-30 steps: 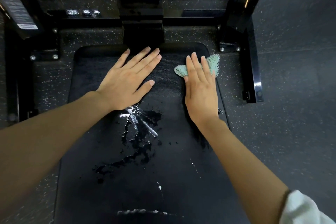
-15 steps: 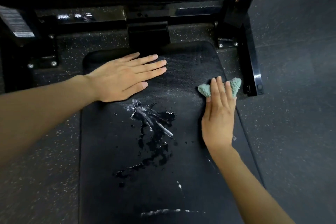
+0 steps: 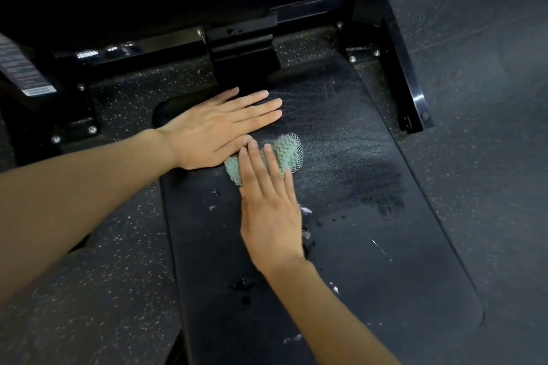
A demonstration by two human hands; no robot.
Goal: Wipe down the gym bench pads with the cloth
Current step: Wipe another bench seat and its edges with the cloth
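One green cloth (image 3: pixel 292 151), its long axis across the one bench pad (image 3: pixel 370 246), lies pressed under the straight fingers of the right hand (image 3: pixel 271 216). The left hand (image 3: pixel 207 130) rests flat and empty alongside.

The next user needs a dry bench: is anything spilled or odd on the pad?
Yes. Dark liquid drops lie on the bench pad beside the right hand and wrist, and white flecks sit nearer the camera. Right of the cloth, a dark smear shows.

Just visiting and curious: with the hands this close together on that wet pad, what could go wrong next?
The cloth meets the left hand, so a stroke that way may stall. Droplets near the right hand could get missed, or the forearm might smear them across the pad.
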